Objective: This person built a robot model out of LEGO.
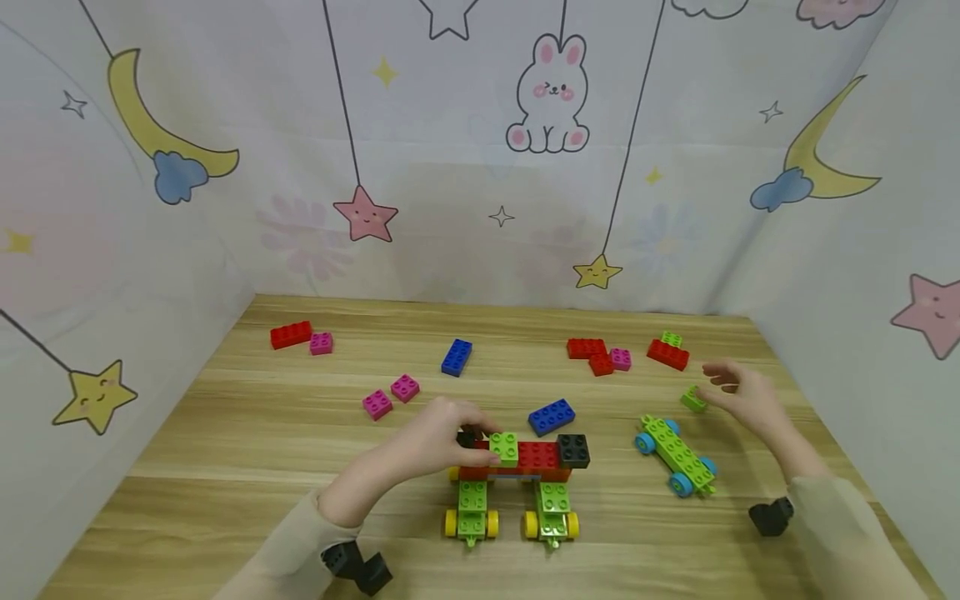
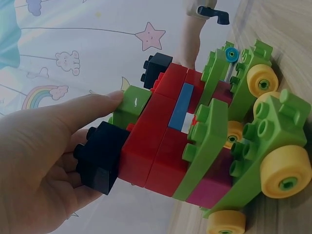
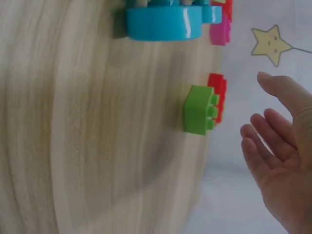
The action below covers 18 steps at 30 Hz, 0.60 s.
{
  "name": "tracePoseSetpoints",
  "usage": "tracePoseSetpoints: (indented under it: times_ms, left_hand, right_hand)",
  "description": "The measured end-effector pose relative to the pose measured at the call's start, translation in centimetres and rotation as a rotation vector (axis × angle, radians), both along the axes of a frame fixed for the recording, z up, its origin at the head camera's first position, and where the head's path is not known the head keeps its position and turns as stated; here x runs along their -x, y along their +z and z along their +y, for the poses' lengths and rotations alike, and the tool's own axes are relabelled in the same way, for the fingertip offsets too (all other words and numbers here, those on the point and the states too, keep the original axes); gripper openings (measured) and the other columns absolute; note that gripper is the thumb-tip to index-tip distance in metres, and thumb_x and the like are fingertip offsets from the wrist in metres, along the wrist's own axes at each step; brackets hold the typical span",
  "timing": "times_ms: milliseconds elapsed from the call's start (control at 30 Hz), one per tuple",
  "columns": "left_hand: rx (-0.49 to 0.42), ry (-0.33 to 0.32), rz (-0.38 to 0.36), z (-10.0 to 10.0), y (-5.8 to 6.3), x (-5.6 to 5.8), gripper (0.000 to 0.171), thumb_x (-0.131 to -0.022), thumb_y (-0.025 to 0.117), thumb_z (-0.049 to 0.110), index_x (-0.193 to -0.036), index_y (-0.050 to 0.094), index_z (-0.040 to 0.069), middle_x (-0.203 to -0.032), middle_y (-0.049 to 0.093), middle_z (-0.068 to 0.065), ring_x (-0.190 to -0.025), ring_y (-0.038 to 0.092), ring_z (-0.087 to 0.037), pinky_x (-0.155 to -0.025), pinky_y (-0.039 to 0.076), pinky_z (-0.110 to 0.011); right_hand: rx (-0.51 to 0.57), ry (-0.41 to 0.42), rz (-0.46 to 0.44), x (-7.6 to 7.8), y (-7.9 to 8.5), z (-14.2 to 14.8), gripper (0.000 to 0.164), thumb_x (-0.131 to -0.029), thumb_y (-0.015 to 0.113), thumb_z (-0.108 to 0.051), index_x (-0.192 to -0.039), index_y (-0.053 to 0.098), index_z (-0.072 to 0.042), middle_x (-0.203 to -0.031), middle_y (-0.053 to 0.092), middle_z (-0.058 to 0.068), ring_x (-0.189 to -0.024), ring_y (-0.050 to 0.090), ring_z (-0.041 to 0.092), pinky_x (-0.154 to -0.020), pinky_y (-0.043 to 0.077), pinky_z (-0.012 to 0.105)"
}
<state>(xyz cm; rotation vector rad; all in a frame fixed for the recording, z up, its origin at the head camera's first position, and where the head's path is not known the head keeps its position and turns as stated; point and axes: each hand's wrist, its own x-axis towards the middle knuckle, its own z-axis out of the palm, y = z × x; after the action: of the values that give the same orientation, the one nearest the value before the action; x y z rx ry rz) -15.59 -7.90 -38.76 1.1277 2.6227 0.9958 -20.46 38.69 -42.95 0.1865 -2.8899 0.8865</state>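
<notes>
A toy brick vehicle (image 1: 537, 456) stands at the near middle of the table, with a red body, black bricks at its ends, green pieces below and yellow wheels. My left hand (image 1: 429, 437) grips its left end. In the left wrist view, the thumb touches a light green brick (image 2: 132, 104) on top, and the other fingers curl behind a black brick (image 2: 101, 156). My right hand (image 1: 746, 402) hovers with loose fingers near a light green brick (image 1: 693, 398). In the right wrist view, a gap separates that hand (image 3: 285, 141) from the green brick (image 3: 197, 110).
A green wheeled base (image 1: 675, 455) with blue wheels sits left of my right forearm. Blue bricks (image 1: 551, 417), pink bricks (image 1: 377, 404) and red bricks (image 1: 291, 335) lie scattered toward the back. Patterned cloth (image 1: 480, 167) borders the table behind and at both sides.
</notes>
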Motion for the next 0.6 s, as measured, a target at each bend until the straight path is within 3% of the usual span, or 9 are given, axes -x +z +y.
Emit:
tracePoseSetpoints:
  times_ms: [67,600]
  left_hand:
    - [-0.001,0.004,0.0,0.0,0.0,0.0,0.03,-0.084,0.077,0.026,-0.109,0.075,0.008,-0.105,0.074,-0.004,-0.096,0.068,-0.017,-0.08,0.054,-0.025]
    - [-0.01,0.015,-0.015,0.0,-0.1,-0.1,0.03,-0.084,0.078,0.026,-0.109,0.075,0.008,-0.104,0.074,-0.004,-0.093,0.066,-0.015,-0.076,0.053,-0.024]
  right_hand:
    - [-0.009,-0.001,-0.036,0.1,-0.2,0.2,0.053,-0.091,0.07,-0.022,-0.129,0.053,0.011,-0.125,0.057,0.035,-0.11,0.057,0.049,-0.092,0.048,0.058]
    - [-0.049,0.001,-0.129,0.9,-2.3,1.1,0.056,-0.087,0.074,-0.019,-0.128,0.054,0.014,-0.124,0.058,0.036,-0.108,0.058,0.05,-0.09,0.049,0.058]
